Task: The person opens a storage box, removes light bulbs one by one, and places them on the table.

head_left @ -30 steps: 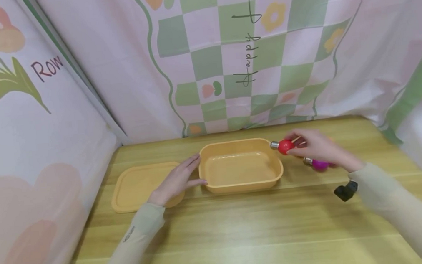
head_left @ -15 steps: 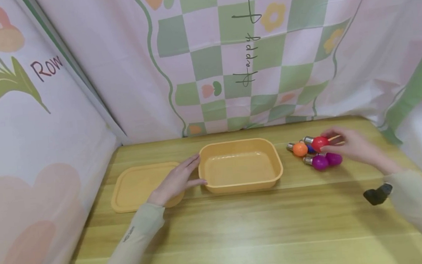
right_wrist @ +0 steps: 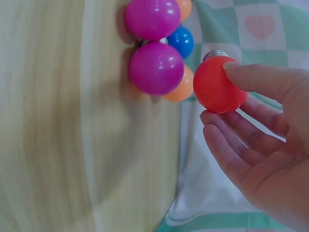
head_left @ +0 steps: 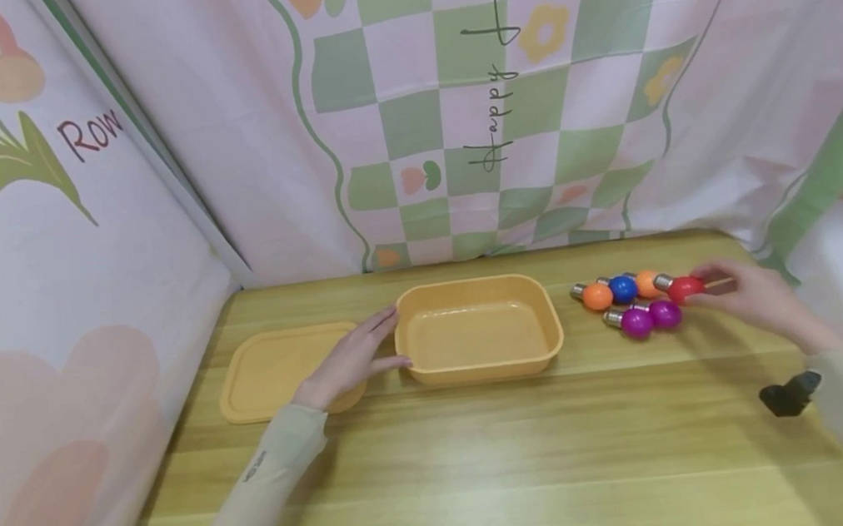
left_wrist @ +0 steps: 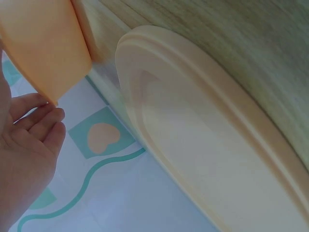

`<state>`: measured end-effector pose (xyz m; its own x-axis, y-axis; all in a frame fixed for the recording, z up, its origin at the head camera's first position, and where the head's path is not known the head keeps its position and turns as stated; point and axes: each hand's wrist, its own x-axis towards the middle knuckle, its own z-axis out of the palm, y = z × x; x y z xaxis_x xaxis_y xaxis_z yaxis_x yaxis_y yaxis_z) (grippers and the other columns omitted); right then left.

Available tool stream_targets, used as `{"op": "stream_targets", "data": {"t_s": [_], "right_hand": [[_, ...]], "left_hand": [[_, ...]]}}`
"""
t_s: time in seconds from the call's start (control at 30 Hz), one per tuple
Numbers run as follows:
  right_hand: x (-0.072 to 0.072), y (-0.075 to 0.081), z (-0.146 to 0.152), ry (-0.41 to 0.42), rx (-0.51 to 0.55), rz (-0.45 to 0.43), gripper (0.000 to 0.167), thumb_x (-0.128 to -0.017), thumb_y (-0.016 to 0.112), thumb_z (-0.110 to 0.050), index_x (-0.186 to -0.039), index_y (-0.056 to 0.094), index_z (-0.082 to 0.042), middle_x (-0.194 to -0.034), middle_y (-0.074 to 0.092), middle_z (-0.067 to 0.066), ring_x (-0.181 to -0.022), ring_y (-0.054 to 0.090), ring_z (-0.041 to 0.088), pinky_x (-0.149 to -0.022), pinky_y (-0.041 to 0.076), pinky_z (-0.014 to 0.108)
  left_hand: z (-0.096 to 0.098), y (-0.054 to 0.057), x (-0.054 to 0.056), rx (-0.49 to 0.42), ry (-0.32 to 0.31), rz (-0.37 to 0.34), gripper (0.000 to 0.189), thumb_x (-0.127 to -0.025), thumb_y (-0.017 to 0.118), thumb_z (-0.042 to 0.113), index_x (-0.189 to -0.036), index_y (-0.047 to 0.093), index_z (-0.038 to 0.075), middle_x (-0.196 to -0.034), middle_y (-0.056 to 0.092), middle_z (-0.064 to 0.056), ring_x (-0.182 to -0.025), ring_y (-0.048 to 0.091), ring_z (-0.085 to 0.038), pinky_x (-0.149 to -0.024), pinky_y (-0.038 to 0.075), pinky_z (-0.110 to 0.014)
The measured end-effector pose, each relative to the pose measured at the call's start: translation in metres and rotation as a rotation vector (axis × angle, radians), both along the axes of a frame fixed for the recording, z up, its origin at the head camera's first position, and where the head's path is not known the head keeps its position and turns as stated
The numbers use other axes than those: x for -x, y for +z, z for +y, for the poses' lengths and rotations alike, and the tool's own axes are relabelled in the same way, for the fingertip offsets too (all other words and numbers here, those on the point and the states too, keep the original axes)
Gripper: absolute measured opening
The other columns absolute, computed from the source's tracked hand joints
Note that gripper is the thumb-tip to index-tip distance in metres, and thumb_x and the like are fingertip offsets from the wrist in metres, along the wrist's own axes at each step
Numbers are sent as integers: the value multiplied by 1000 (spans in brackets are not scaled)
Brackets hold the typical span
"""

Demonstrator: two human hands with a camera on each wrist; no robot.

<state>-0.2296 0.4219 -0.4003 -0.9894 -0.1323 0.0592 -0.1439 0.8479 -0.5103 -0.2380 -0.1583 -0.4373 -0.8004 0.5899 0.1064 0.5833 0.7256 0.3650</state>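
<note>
My right hand (head_left: 759, 300) pinches a red light bulb (head_left: 687, 289) by its globe, its metal screw base pointing left. In the right wrist view, the thumb lies on the red globe (right_wrist: 217, 87) with fingers beneath it. Just left of it are two orange bulbs (head_left: 598, 297), a blue bulb (head_left: 624, 289) and two purple bulbs (head_left: 637, 323), grouped on the table. My left hand (head_left: 347, 360) rests its straight fingers against the left end of a yellow plastic box (head_left: 482, 368). The box has no bulbs in it. Its wall (left_wrist: 53, 53) shows beside the fingertips in the left wrist view.
A yellow lid (head_left: 262, 377) lies flat left of the box, partly under my left forearm. The wooden table (head_left: 469, 459) ends at a patterned curtain (head_left: 409, 122) behind. A black wrist device (head_left: 789, 395) hangs at my right sleeve.
My right hand has carried the red bulb rightward from beside the box's right rim, past the other bulbs, to their right end. My left hand stays at the box.
</note>
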Motion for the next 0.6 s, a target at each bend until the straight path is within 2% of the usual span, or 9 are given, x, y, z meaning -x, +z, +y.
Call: {"op": "stream_targets", "data": {"t_s": [0.07, 0.1, 0.2, 0.23, 0.3, 0.37, 0.43, 0.5, 0.6], "right_hand": [[-2, -2, 4, -8, 2, -12, 53, -90, 74, -29, -124, 57, 7, -121, 60, 39, -79, 59, -12, -77, 57, 60], [-2, -3, 7, -15, -1, -22, 53, -90, 74, -30, -124, 56, 7, -122, 60, 39, -79, 60, -10, -77, 58, 59], [-4, -6, 15, -28, -9, -44, 54, -91, 72, -30, -125, 54, 8, -122, 58, 40, -83, 69, 10, -74, 58, 56], [-4, -7, 18, -29, -13, -46, 54, -91, 72, -30, -125, 54, 8, -122, 58, 40, -83, 69, 11, -74, 58, 55], [-5, -8, 22, -34, -26, -50, 53, -92, 72, -31, -125, 54, 7, -121, 59, 39, -78, 61, -6, -72, 57, 49], [-6, -10, 25, -28, -30, -51, 52, -92, 71, -29, -124, 54, 8, -121, 60, 40, -77, 54, -15, -71, 56, 44], [-7, -12, 27, -23, -32, -56, 52, -92, 71, -29, -125, 54, 8, -121, 60, 40, -76, 55, -14, -69, 56, 39], [-7, -14, 28, -22, -39, -65, 54, -92, 71, -29, -125, 53, 9, -121, 59, 40, -79, 65, -1, -66, 55, 32], [-7, -18, 29, -10, -37, -76, 55, -92, 70, -28, -126, 51, 11, -122, 57, 42, -88, 71, 31, -64, 55, 29]], "left_hand": [[0, 0, 0, 6, 3, -2, 87, -90, 64, 51, -153, 31, 2, -164, 24, -12, -149, 33, -31, -122, 35, -45], [0, 0, 0, 8, 4, -3, 87, -90, 64, 51, -153, 31, 2, -164, 24, -12, -149, 33, -31, -122, 35, -45], [0, 0, 0, 13, 3, -3, 86, -90, 64, 51, -153, 31, 2, -164, 24, -12, -149, 33, -32, -122, 35, -45], [0, 0, 0, 14, 2, -1, 86, -90, 64, 51, -153, 31, 2, -164, 24, -12, -149, 33, -32, -121, 36, -45], [0, 0, 0, 12, -3, 6, 86, -90, 65, 50, -153, 31, 1, -164, 24, -13, -149, 34, -32, -121, 36, -45], [-1, 0, 0, 9, -7, 9, 86, -90, 65, 50, -153, 31, 1, -164, 24, -13, -149, 34, -32, -121, 36, -45], [-1, 0, 1, 4, -10, 12, 87, -90, 65, 50, -153, 31, 1, -164, 24, -13, -149, 33, -32, -121, 36, -45], [-2, -1, 1, 0, -11, 11, 87, -90, 64, 51, -153, 31, 0, -164, 24, -13, -149, 33, -32, -121, 36, -45], [-2, -2, 1, -1, -6, 0, 88, -90, 63, 52, -153, 30, 1, -165, 24, -12, -150, 31, -31, -122, 34, -45]]}}
